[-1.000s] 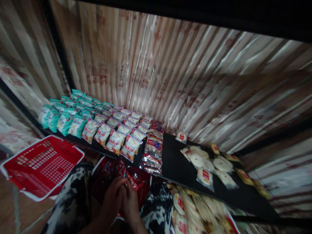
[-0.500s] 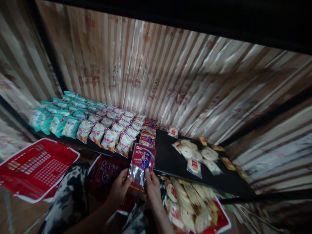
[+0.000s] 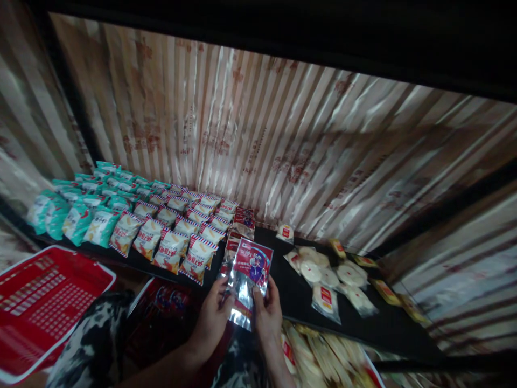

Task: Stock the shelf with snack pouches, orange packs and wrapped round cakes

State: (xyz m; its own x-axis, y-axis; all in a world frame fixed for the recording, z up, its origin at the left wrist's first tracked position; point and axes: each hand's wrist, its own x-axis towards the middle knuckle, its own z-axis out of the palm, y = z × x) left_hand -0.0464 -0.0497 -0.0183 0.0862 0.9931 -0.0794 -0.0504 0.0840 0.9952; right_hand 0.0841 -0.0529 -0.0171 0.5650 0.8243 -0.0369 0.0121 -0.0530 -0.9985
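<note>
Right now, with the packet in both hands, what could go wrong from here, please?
The red and silver packet looks glossy and could slip from the left hand and right hand, which grip its lower part. The left hand is also close to the nearest striped snack bag, at the front edge of the black shelf; a bump might knock it off.

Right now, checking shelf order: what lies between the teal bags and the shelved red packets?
Rows of white bags with striped edges, seen in the head view.
</note>
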